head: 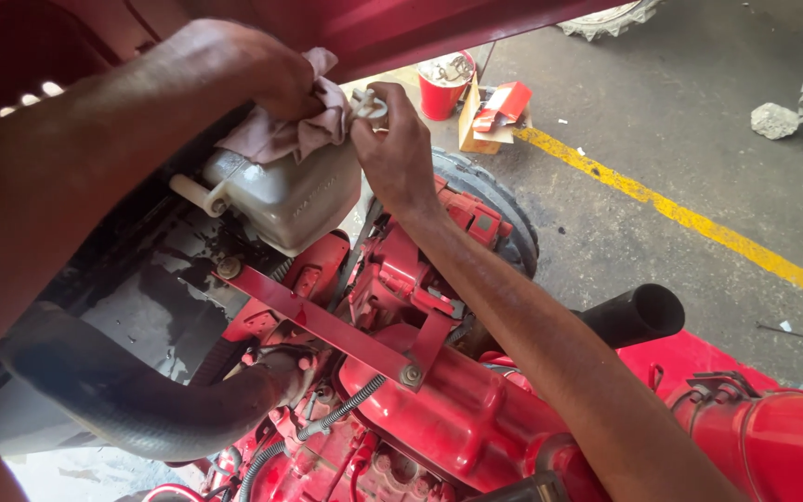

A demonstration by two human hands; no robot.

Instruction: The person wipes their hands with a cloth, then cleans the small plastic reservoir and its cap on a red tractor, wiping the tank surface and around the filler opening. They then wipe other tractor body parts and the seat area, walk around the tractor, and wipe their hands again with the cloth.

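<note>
Left hand (pixel 243 70) is closed on a pinkish rag (pixel 295 125), pressing it onto the top of the grey plastic tank (pixel 285 195). Right hand (pixel 392 149) pinches a small metal clip (pixel 371 104) just beside the rag. The tank sits above the red engine (pixel 439 409), near the black hose (pixel 132 395). Advice: keep the rag bunched flat, and steady the clip while wiping.

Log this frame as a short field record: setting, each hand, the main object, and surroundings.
setting: red engine bay over a concrete floor
left hand: presses a pinkish rag onto the tank top
right hand: grips a small pale fitting beside the rag
tank: whitish plastic, translucent
nearby: black hose, red bracket, black pipe
floor: yellow line, red cup
</note>
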